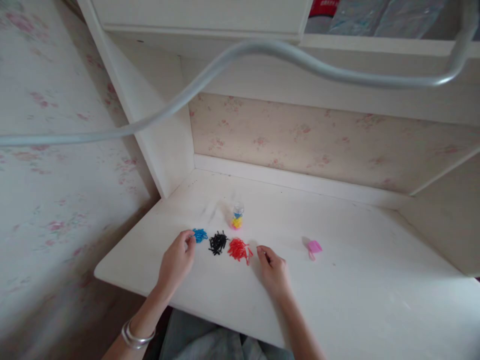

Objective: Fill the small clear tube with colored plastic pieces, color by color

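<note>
Three small piles lie in a row on the white desk: blue bands (200,235), black bands (218,243) and red bands (239,249), which look like little elastic hair bands. At the left edge of the blue pile, my left hand (177,261) is closed in a pinch; what its fingertips hold, if anything, is too small to tell. Just right of the red pile, my right hand (273,272) has its fingers curled together, and their contents cannot be made out. Behind the piles stands a small clear jar (237,214) with blue, yellow and pink layers inside.
A pink cap-like piece with a loop (314,247) lies to the right on the desk (360,290). Side panels and a low back ledge (300,182) border the desktop. A pale curved tube (262,47) crosses the upper view, below shelves (202,17).
</note>
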The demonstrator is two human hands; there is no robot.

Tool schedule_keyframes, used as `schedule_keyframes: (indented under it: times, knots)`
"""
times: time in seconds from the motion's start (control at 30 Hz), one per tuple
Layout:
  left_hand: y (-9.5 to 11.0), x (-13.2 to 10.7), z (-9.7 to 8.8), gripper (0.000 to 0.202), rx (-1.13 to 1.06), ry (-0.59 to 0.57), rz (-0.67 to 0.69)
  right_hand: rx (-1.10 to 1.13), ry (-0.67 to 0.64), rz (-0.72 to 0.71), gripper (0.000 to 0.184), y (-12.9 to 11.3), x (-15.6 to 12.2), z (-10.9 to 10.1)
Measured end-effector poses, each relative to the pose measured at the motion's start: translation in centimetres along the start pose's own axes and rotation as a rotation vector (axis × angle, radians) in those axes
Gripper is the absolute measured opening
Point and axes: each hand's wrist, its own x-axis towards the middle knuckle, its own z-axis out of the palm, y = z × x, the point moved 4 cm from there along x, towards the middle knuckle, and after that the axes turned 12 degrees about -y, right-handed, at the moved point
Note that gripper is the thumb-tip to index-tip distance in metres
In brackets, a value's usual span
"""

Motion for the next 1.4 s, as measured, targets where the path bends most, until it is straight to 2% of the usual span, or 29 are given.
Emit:
schedule_keyframes:
  times: [0.17, 0.3, 0.47, 0.6, 0.77, 1.0, 1.4]
  knots:
    - [-3.2, -1.2, -0.4, 0.022, 0.134, -0.013, -0.039, -0.097, -0.005, 0.007, 0.046, -0.2, -0.4, 0.3]
    - [-3.4, -1.4, -0.4, 0.021, 0.247, -0.043, -0.036, -0.232, 0.008, -0.014, 0.043, -1.8, -0.8, 0.9]
    - [-2.3, -1.5, -0.1, 0.028, 0.378, -0.077, -0.056, -0.46, -0.105, -0.162, 0.037, -7.1, -1.2, 3.2]
    - [-2.0, -1.4, -0.1, 0.03, 0.453, -0.071, -0.029, -0.599, -0.215, -0.251, 0.031, -11.8, -0.4, 5.8]
    - [-2.3, -1.4, 0.0, 0.028, 0.476, -0.057, -0.024, -0.678, -0.277, -0.343, 0.023, -15.2, 1.7, 8.7]
    - [-2.0, -1.4, 0.0, 0.029, 0.488, -0.05, -0.005, -0.787, -0.327, -0.345, 0.026, -15.8, 3.7, 10.9]
    - [-2.8, -1.0, 0.0, 0.025, 0.383, -0.046, -0.012, -0.795, -0.357, -0.429, 0.026, -16.0, 4.0, 12.0]
